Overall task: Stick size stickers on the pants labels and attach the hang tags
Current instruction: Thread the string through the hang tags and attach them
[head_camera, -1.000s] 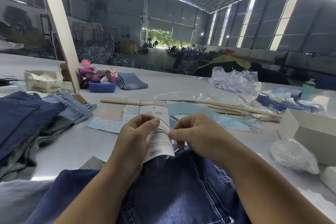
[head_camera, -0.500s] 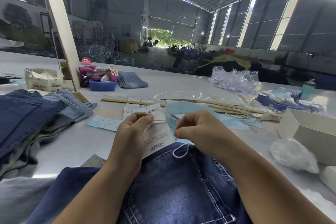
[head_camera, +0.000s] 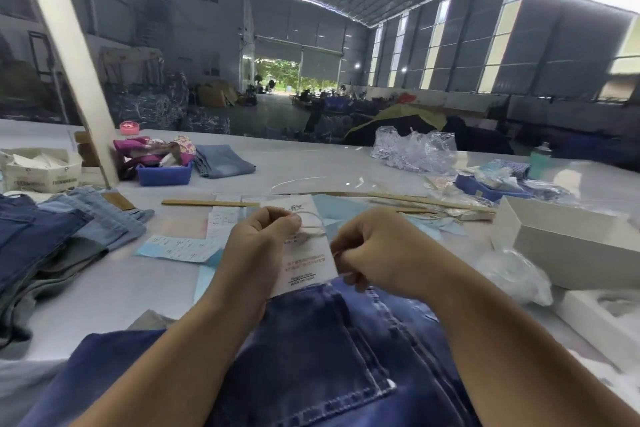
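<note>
Dark blue denim pants (head_camera: 311, 350) lie in front of me, back pocket up. A white hang tag (head_camera: 306, 262) with printed text stands at the waistband. My left hand (head_camera: 258, 246) pinches the tag's top and its thin cord (head_camera: 313, 224). My right hand (head_camera: 375, 253) is curled beside the tag's right edge, pinching the cord's other end near the waistband. Sticker sheets (head_camera: 180, 248) lie on the table behind my left hand.
A stack of folded jeans (head_camera: 52, 239) sits at left, a white open box (head_camera: 568, 243) and a plastic bag (head_camera: 516, 276) at right. Further back are a blue tray (head_camera: 164, 175), a cardboard box (head_camera: 40, 170), wooden sticks (head_camera: 211, 203) and crumpled plastic (head_camera: 412, 149).
Both hands stayed at the waistband working the cord. The white loop seen hanging under my right hand half a second ago is gone from view, and the tag sits more upright.
</note>
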A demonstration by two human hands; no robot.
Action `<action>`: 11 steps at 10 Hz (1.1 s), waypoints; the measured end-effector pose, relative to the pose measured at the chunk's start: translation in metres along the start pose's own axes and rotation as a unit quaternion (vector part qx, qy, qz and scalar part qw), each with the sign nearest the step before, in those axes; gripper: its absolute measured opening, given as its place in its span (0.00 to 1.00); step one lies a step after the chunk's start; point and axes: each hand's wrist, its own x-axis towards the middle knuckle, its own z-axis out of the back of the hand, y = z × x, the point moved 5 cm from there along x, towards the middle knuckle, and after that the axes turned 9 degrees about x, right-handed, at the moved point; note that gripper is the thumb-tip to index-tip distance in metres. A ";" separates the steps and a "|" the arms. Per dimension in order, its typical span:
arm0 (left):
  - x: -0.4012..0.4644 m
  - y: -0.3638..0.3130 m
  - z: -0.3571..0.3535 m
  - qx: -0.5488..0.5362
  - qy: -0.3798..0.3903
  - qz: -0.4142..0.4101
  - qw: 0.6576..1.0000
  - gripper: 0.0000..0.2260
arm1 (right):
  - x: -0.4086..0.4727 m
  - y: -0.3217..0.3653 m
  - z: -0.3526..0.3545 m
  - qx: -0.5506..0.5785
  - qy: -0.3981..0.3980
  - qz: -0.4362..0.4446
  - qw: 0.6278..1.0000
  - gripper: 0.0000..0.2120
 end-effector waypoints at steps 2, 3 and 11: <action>-0.003 -0.056 -0.108 0.144 0.170 -0.128 0.966 0.11 | -0.048 -0.055 0.083 0.034 -0.111 -0.061 0.991 0.10; -0.009 -0.065 -0.176 0.216 0.233 -0.155 0.935 0.11 | -0.075 -0.110 0.110 0.008 -0.160 -0.136 0.978 0.12; 0.009 0.038 -0.319 0.451 0.378 -0.164 0.792 0.06 | -0.116 -0.352 0.104 0.014 -0.234 -0.408 0.883 0.11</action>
